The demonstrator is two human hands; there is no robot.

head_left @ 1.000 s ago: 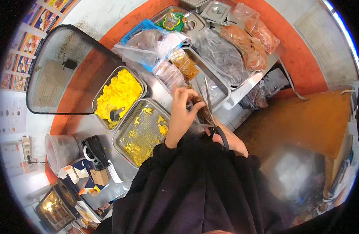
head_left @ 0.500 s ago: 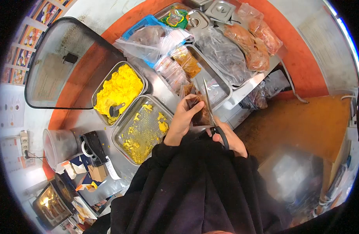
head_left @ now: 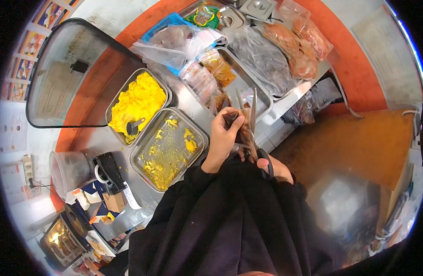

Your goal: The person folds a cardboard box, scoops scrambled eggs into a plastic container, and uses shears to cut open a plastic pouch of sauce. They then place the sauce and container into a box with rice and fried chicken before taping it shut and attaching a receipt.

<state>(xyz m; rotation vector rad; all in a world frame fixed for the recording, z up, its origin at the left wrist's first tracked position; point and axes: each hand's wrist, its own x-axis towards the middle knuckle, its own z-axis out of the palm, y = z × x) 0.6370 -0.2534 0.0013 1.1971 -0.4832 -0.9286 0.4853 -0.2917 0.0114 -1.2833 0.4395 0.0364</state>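
Pinched at its top by my left hand (head_left: 224,135) is a small clear plastic bag (head_left: 245,134) with dark brown contents. My right hand (head_left: 276,169) grips black-handled scissors (head_left: 253,115), whose blades point away from me and stand apart. The blades overlap the bag's right side in this view. Just beyond my left hand, more small bags (head_left: 200,83) with pale and brown contents lie on the steel counter. A bag of orange-yellow sauce (head_left: 217,69) rests beside them, at the rim of a long steel tray (head_left: 268,105).
On the left, one steel tray (head_left: 169,94) holds a yellow heap with a dark scoop (head_left: 134,126); a mesh-bottomed tray (head_left: 204,138) holds yellow scraps. Large bags of orange-brown food (head_left: 287,48) lie at the back. A plastic tub (head_left: 69,172) stands far left.
The scissor blades have spread apart and turned slightly right. Both hands have shifted a little, the left toward the right with the bag. The whole view has moved slightly.
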